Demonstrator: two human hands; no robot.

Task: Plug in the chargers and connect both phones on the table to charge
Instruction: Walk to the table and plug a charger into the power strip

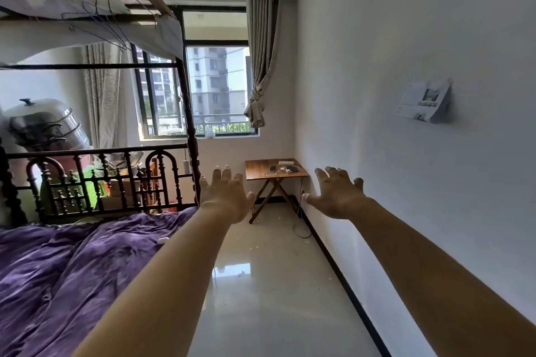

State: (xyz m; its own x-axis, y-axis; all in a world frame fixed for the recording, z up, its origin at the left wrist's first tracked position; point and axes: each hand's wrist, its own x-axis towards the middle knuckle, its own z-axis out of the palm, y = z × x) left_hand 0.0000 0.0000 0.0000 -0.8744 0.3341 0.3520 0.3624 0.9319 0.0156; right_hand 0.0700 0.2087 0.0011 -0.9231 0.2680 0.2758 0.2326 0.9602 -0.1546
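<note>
1. Head view: left hand (224, 197) and right hand (338, 195) both stretched forward, fingers spread wide, holding nothing.
2. Task things sit far off on the small folding desk (301, 173) in the corner under the window (217, 87), well apart from both hands.
3. On the desk: one phone (273, 168) toward the left, a darker phone (293, 168) toward the right, a tangle of white chargers and cables (280, 172) between and in front of them, a white power strip (285, 162) at the back edge. Too small to tell any plug state.
4. Handling, judged: phones are rigid, smooth, likely slippery and fragile on glass, so grip by the side edges. Charger bricks are light and hard, pinch the body. Cables are limp and tangled, hold at the connector, not mid-cord.
5. A cord (300, 211) hangs from the desk down the wall to the floor (275, 298); snag risk near the desk legs.
6. Room: the floor strip between the bed (72, 264) and the right wall (435, 153) is narrow but open straight to the desk.
7. Edges: desk is small, things lie near its front edge, so a pulled cable could drag a phone off.
</note>
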